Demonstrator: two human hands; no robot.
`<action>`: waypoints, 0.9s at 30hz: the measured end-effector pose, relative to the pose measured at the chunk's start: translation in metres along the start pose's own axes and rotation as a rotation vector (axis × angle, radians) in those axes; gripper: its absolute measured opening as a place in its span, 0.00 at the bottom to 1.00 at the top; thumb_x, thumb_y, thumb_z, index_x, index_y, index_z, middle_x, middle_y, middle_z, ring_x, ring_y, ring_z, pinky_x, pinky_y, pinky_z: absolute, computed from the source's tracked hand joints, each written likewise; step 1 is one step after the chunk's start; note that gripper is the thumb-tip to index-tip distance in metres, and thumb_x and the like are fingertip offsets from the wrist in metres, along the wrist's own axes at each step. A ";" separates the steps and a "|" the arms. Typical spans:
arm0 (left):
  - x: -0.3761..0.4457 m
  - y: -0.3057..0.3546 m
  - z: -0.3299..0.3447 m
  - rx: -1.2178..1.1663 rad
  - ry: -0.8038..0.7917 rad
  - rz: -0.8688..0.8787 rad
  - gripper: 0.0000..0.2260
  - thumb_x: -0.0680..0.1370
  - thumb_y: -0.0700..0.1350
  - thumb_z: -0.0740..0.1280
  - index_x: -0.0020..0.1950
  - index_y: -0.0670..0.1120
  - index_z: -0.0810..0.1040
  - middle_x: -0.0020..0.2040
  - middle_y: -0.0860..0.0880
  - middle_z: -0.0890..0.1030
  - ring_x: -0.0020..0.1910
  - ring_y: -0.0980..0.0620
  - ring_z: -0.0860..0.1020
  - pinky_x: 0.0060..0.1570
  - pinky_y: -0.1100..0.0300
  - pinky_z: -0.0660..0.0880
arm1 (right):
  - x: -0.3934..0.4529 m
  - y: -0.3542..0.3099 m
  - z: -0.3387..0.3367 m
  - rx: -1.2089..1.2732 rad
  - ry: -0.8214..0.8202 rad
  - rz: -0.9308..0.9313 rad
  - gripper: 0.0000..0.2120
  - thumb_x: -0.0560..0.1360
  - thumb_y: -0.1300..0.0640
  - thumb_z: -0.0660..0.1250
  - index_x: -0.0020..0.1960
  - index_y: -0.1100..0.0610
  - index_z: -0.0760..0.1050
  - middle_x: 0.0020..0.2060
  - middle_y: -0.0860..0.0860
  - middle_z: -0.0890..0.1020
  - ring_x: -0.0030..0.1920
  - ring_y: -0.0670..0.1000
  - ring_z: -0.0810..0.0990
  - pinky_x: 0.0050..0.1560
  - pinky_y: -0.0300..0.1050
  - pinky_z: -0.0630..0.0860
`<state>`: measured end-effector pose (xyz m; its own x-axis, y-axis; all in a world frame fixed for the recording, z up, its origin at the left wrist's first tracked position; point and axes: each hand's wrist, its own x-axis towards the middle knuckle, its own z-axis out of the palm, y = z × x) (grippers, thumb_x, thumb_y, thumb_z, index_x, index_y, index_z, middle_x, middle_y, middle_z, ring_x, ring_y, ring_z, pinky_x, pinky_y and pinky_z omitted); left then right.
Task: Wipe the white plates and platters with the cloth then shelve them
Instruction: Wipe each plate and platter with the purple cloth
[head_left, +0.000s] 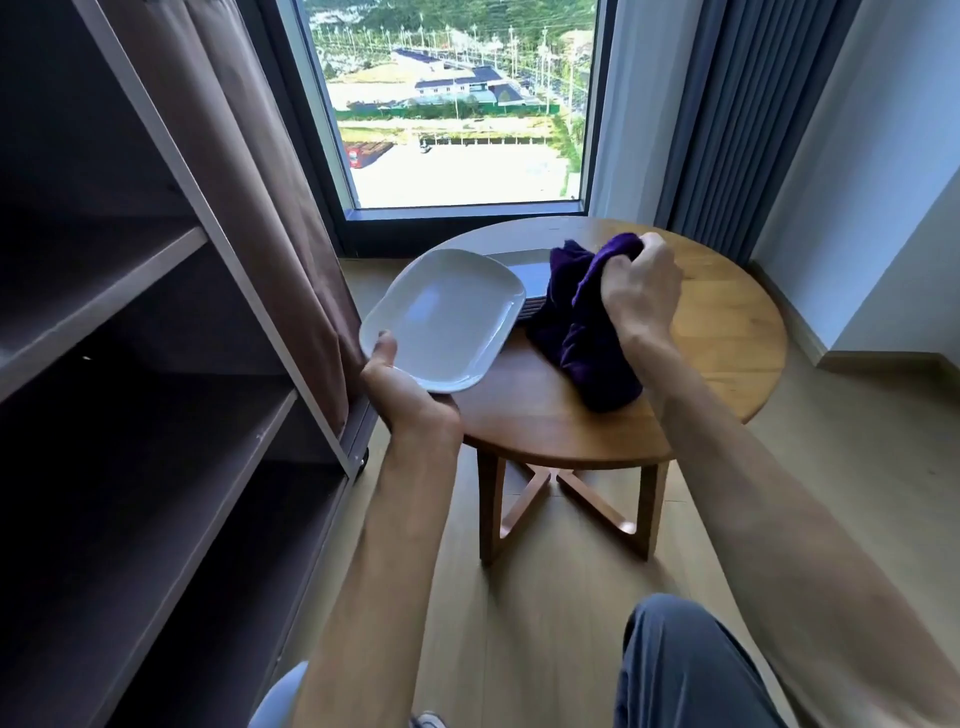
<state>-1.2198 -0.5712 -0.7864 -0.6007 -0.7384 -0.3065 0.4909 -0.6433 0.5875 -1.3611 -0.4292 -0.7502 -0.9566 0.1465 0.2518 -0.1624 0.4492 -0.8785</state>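
While the left hand (402, 387) grips a glossy white rounded-rectangular platter (444, 319), the right hand (641, 288) clutches a bunched purple cloth (582, 332).

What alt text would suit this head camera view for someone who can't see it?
A person's left hand holds a white platter while the right hand grips a purple cloth over a round wooden table. More plates sit stacked there; shelves stand at left.

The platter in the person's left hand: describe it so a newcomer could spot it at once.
Start at the round wooden table under the window. At its left edge, the left hand holds up a white platter, tilted. Unlike the stack of plates lying flat behind it, it is raised off the table.
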 end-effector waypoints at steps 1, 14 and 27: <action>0.000 -0.006 0.002 -0.004 0.021 0.001 0.14 0.84 0.47 0.60 0.67 0.44 0.78 0.63 0.40 0.82 0.63 0.40 0.81 0.68 0.43 0.75 | -0.008 -0.009 0.001 0.082 -0.050 0.021 0.10 0.70 0.62 0.57 0.45 0.62 0.76 0.39 0.57 0.81 0.39 0.56 0.78 0.36 0.50 0.72; 0.005 -0.034 0.009 -0.167 -0.031 -0.044 0.18 0.85 0.47 0.58 0.73 0.42 0.73 0.64 0.38 0.81 0.62 0.37 0.80 0.63 0.41 0.78 | -0.085 -0.001 0.040 -0.235 0.014 -0.274 0.25 0.67 0.38 0.76 0.53 0.55 0.77 0.52 0.53 0.77 0.57 0.57 0.74 0.53 0.53 0.74; 0.003 -0.033 0.005 -0.081 -0.107 0.006 0.16 0.85 0.49 0.60 0.70 0.46 0.75 0.59 0.42 0.84 0.56 0.41 0.83 0.55 0.46 0.82 | -0.081 0.012 0.029 -0.140 -0.229 -0.124 0.47 0.65 0.28 0.73 0.69 0.62 0.72 0.73 0.61 0.67 0.73 0.61 0.66 0.71 0.55 0.68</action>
<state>-1.2409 -0.5512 -0.8026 -0.6593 -0.7192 -0.2192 0.5413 -0.6564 0.5254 -1.2929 -0.4608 -0.7931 -0.9638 -0.1130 0.2415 -0.2619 0.5709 -0.7781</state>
